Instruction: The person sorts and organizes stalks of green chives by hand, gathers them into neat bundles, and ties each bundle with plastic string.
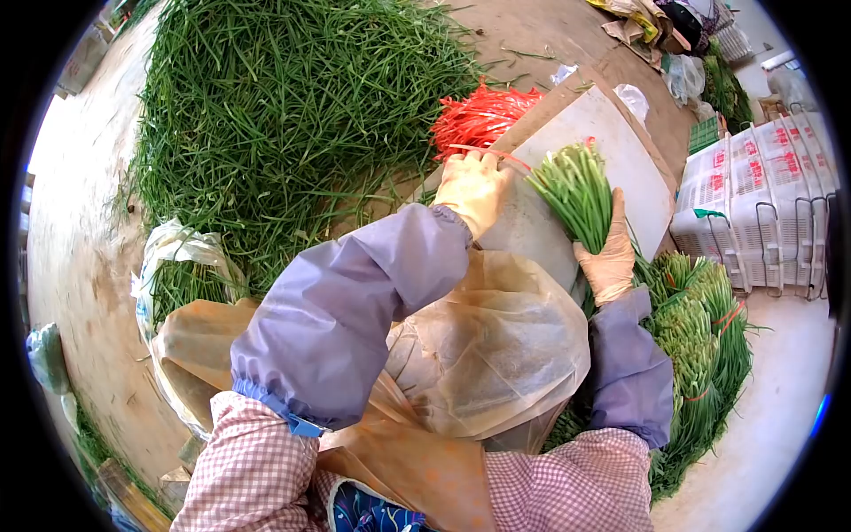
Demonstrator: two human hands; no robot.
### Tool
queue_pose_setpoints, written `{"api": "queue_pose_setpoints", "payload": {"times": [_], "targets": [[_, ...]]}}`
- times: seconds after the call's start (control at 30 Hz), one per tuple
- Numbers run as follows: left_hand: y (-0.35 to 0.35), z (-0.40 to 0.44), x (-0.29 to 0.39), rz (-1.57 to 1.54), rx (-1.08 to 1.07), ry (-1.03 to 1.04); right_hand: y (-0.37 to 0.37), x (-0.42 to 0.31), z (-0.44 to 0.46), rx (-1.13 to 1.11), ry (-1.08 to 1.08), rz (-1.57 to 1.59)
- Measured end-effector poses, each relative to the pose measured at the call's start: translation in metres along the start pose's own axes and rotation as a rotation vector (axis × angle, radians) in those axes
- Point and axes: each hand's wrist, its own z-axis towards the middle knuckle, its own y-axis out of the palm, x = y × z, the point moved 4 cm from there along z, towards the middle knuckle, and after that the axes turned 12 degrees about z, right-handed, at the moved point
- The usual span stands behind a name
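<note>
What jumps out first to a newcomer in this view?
The big heap of loose green stalks at upper left. Then the bright red strips at its right edge, one running from the left hand to the bunch in the right hand. White crates stand at far right.

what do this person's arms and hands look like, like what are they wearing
Both forearms wear loose, shiny grey-purple oversleeves, gathered at the wrists. The left one has a blue upper edge. Above them are pink-and-white checked sleeves. Whether thin gloves cover the left hand and right hand is hard to tell.
</note>
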Motion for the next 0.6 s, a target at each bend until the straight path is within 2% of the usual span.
{"api": "queue_pose_setpoints", "payload": {"times": [0.07, 0.1, 0.2, 0.3, 0.37, 0.47, 0.57, 0.6], "targets": [[-0.001, -0.003, 0.006, 0.073, -0.025, 0.054, -0.010, 0.002, 0.003, 0.000, 0.028, 0.277], [-0.004, -0.024, -0.011, 0.112, -0.081, 0.086, 0.016, 0.002, -0.005, -0.022, 0.073, 0.437], [-0.002, -0.023, 0.000, 0.114, -0.115, 0.139, -0.002, 0.019, 0.009, -0.057, 0.067, 0.721], [-0.014, -0.023, -0.001, 0.054, -0.044, 0.080, 0.003, 0.028, 0.015, -0.099, 0.069, 0.815], [-0.023, -0.013, -0.003, -0.025, 0.019, 0.018, 0.001, 0.029, 0.014, -0.085, 0.077, 0.759], [-0.009, -0.005, -0.004, 0.062, -0.008, 0.072, 0.005, 0.025, 0.014, -0.062, 0.086, 0.685], [0.013, -0.013, 0.015, 0.148, -0.038, 0.204, 0.011, 0.003, 0.007, -0.025, 0.038, 0.315], [0.016, -0.023, 0.025, 0.143, -0.014, 0.229, 0.014, -0.013, 0.003, -0.016, 0.015, -0.090]]}}
